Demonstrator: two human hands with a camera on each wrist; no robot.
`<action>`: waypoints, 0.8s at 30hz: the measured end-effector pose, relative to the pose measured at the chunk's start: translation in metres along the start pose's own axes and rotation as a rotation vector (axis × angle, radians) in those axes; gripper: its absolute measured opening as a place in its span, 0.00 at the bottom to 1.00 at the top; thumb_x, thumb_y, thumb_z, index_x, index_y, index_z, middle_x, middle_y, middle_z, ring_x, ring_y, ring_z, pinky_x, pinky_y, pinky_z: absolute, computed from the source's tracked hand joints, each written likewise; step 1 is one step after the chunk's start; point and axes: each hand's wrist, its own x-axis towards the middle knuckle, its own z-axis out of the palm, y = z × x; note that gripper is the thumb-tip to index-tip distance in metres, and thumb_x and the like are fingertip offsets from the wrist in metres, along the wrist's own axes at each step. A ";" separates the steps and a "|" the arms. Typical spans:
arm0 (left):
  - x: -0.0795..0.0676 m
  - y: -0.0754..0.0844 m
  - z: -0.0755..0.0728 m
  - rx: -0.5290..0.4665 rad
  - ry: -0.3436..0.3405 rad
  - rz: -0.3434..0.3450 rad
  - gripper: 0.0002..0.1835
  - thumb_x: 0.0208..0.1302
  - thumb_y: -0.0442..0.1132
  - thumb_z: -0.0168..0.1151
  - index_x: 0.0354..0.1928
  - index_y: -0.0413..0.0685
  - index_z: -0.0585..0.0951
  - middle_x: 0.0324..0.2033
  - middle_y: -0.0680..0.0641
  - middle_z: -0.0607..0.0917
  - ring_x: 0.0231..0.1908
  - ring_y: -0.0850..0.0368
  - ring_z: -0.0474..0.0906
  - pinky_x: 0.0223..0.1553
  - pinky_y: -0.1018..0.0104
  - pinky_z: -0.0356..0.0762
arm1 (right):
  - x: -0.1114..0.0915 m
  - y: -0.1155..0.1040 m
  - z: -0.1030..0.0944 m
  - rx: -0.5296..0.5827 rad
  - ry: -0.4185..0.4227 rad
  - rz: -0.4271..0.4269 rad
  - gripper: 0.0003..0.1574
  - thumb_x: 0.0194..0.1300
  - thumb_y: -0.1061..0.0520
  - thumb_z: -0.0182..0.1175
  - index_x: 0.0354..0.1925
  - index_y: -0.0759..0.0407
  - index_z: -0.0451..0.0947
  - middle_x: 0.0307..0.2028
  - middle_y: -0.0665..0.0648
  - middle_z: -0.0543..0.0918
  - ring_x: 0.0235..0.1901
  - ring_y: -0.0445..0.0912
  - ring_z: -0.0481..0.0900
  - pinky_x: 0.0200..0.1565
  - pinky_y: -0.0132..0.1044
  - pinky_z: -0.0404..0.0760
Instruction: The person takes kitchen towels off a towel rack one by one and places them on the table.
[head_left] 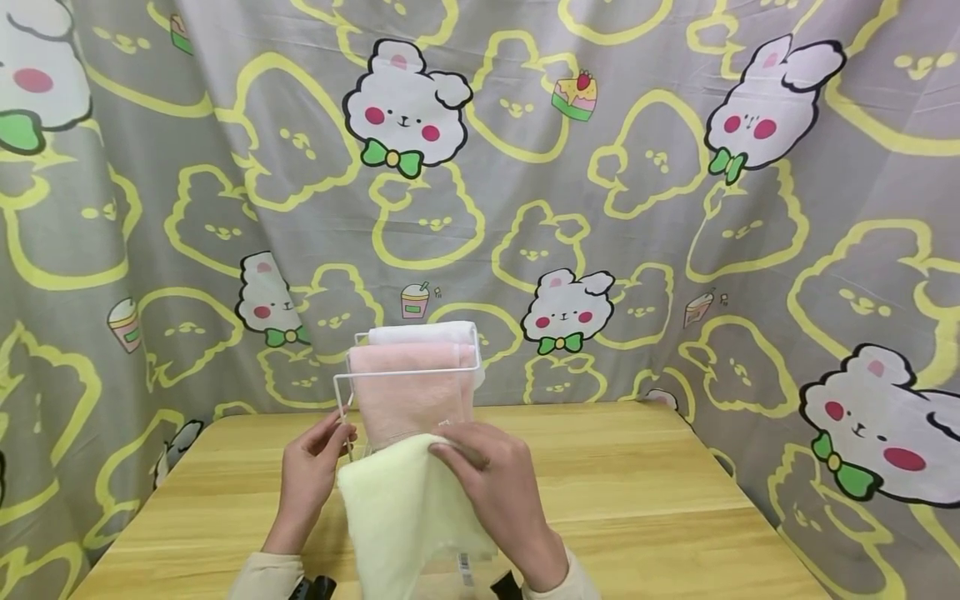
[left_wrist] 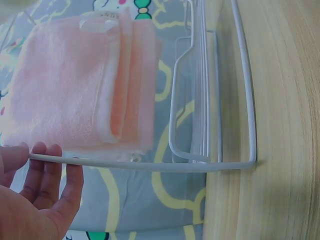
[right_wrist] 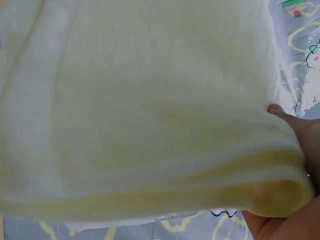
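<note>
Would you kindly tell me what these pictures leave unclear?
- Yellow towel: lower end cut off by the head view's bottom edge.
- White cloth: mostly hidden behind the pink towel, head view.
- Label: print too small to read, head view.
- Right hand: fingers partly hidden by the yellow towel, right wrist view.

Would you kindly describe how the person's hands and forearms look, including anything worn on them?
The left hand and right hand are ungloved; the left sleeve and right sleeve are cream, with black gear showing near each wrist.
</note>
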 end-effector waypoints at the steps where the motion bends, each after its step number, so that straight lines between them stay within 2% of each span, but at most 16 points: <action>1: 0.000 0.000 0.000 -0.003 0.001 -0.002 0.18 0.74 0.35 0.61 0.63 0.40 0.81 0.35 0.56 0.89 0.36 0.69 0.84 0.41 0.75 0.86 | -0.001 -0.001 0.000 0.006 -0.008 0.011 0.09 0.60 0.54 0.75 0.41 0.51 0.91 0.40 0.45 0.91 0.43 0.39 0.88 0.49 0.30 0.87; 5: 0.000 0.002 0.001 -0.021 0.012 -0.002 0.18 0.73 0.35 0.63 0.62 0.41 0.82 0.33 0.56 0.89 0.35 0.68 0.84 0.41 0.74 0.87 | -0.003 -0.003 -0.001 0.017 -0.035 0.018 0.09 0.60 0.53 0.75 0.41 0.50 0.91 0.39 0.44 0.91 0.44 0.39 0.88 0.54 0.37 0.87; 8: -0.001 0.002 0.001 -0.026 0.011 -0.005 0.18 0.72 0.35 0.64 0.62 0.42 0.82 0.33 0.56 0.89 0.35 0.68 0.84 0.41 0.74 0.87 | -0.005 -0.004 -0.002 0.019 -0.056 0.015 0.08 0.60 0.53 0.74 0.40 0.49 0.91 0.38 0.43 0.91 0.42 0.37 0.88 0.51 0.35 0.87; 11: -0.001 0.001 0.000 -0.012 0.004 -0.009 0.18 0.73 0.36 0.63 0.63 0.42 0.81 0.33 0.59 0.89 0.36 0.69 0.84 0.41 0.75 0.86 | -0.009 -0.006 -0.003 0.034 -0.091 0.039 0.07 0.61 0.52 0.74 0.40 0.48 0.91 0.38 0.41 0.90 0.41 0.35 0.87 0.47 0.29 0.86; 15: -0.002 0.001 -0.001 0.015 0.005 -0.001 0.18 0.74 0.35 0.62 0.63 0.41 0.81 0.35 0.56 0.89 0.36 0.69 0.84 0.41 0.75 0.86 | -0.014 -0.012 -0.007 0.080 -0.150 0.114 0.07 0.63 0.49 0.72 0.41 0.45 0.91 0.39 0.39 0.90 0.41 0.33 0.86 0.47 0.26 0.85; 20: -0.001 0.000 -0.001 0.037 0.007 0.014 0.18 0.74 0.35 0.61 0.63 0.40 0.82 0.38 0.48 0.90 0.36 0.69 0.84 0.41 0.75 0.86 | -0.019 -0.020 -0.009 0.163 -0.225 0.194 0.10 0.64 0.45 0.71 0.41 0.45 0.91 0.39 0.39 0.89 0.41 0.34 0.86 0.46 0.29 0.86; 22: -0.001 -0.002 -0.001 0.037 0.004 0.013 0.18 0.74 0.36 0.61 0.63 0.41 0.82 0.38 0.49 0.90 0.36 0.69 0.84 0.41 0.75 0.86 | -0.020 -0.021 -0.008 0.199 -0.253 0.224 0.11 0.64 0.44 0.71 0.41 0.46 0.91 0.39 0.40 0.90 0.41 0.34 0.87 0.46 0.30 0.86; 24: -0.001 -0.002 0.000 0.036 -0.003 0.010 0.18 0.75 0.36 0.61 0.63 0.41 0.82 0.36 0.53 0.90 0.37 0.69 0.84 0.41 0.75 0.86 | -0.021 -0.019 -0.005 0.226 -0.278 0.259 0.11 0.64 0.44 0.71 0.42 0.46 0.91 0.40 0.41 0.90 0.42 0.35 0.87 0.47 0.31 0.86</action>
